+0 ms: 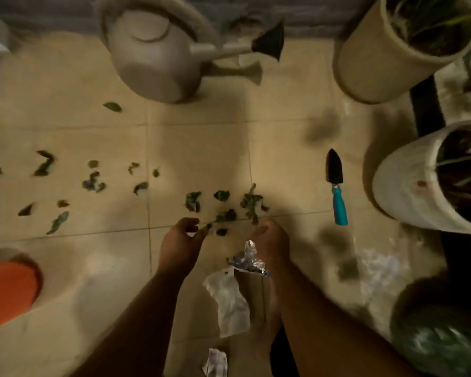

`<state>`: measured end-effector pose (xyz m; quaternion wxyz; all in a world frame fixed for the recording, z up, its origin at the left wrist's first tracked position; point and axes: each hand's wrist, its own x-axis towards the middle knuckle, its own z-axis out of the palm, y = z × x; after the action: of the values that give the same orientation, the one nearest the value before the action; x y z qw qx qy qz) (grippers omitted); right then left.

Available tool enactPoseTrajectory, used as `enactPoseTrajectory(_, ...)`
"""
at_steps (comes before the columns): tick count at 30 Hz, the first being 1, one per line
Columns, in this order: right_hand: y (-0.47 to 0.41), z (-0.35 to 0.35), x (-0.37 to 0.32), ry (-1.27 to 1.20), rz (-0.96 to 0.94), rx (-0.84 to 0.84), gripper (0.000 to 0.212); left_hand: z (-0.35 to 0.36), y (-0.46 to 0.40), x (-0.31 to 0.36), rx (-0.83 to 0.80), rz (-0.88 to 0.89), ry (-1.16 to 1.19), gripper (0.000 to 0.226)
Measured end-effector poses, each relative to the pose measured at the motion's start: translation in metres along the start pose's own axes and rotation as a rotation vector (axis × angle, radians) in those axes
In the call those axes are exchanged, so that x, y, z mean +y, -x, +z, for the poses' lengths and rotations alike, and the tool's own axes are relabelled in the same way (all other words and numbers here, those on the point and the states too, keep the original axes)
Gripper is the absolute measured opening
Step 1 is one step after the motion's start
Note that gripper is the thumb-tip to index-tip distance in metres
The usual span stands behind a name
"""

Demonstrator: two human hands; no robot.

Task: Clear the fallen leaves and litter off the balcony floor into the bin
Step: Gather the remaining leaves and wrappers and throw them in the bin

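Leaves (223,206) just beyond both hands (178,244)

Both bare forearms reach forward and down, roughly parallel, the hands low and near each other. Left hand (180,242): back toward the camera, fingers curled inward, thumb and fingertips close together. Right hand (270,244): back up, fingers bent under and hidden; grip cannot be made out.

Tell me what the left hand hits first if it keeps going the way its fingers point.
Probably the leaves just past the left hand, a small one almost at its fingertips; its height above the floor is unclear.
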<state>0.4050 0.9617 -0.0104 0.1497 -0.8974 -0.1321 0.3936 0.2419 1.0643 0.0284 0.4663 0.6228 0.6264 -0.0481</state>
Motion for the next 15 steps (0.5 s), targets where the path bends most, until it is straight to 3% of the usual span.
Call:
enactPoseTrajectory(4,-0.059,0.028,0.024,-0.003,-0.028,0.209,0.025,0.052,-0.034,-0.042,0.091,0.024,0.055,0.035)
enactPoseTrajectory(6,-0.081,0.028,0.027,0.029,-0.096,0.291,0.018,0.069,-0.048,-0.052,0.160,0.072,0.065,0.031)
enactPoseTrajectory(15,-0.097,0.044,0.035,0.281,-0.320,0.334,0.007,0.084,-0.085,-0.050,0.294,0.329,-0.034,0.026)
